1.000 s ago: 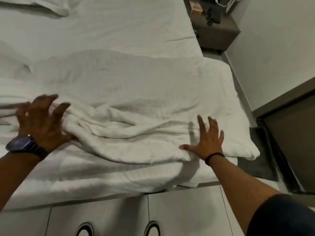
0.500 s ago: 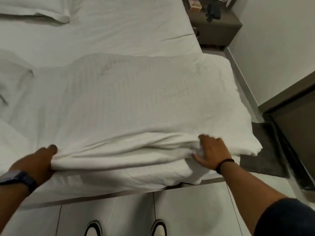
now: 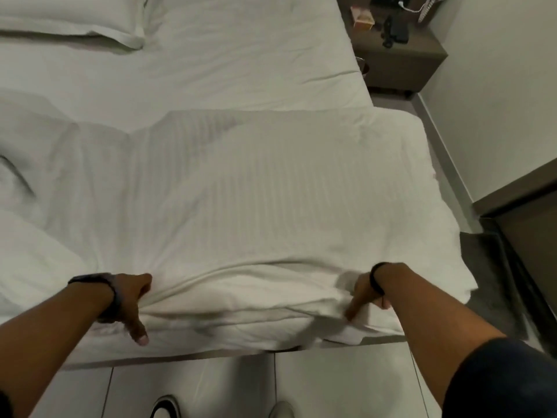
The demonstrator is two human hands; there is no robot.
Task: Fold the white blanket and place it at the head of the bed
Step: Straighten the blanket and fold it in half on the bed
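The white blanket (image 3: pixel 256 206) lies spread across the foot of the bed (image 3: pixel 226 64), its near edge bunched in layers along the bed's front edge. My left hand (image 3: pixel 131 300), with a dark watch on the wrist, grips the bunched near edge at the left. At the right of that edge, my right hand (image 3: pixel 366 292), wearing a black wristband, clutches the same fold. The fabric between my hands is pulled fairly taut. A white pillow (image 3: pixel 69 22) lies at the head of the bed, far left.
A dark nightstand (image 3: pixel 401 52) with small objects stands at the far right beside the bed. A wall runs along the right, with a dark mat (image 3: pixel 494 285) on the floor below it. My shoes (image 3: pixel 165 407) stand on light floor tiles at the bed's foot.
Both hands went from pressing flat on the rumpled blanket to closing on its near edge. The edge has been drawn toward me and the blanket's surface has smoothed out.
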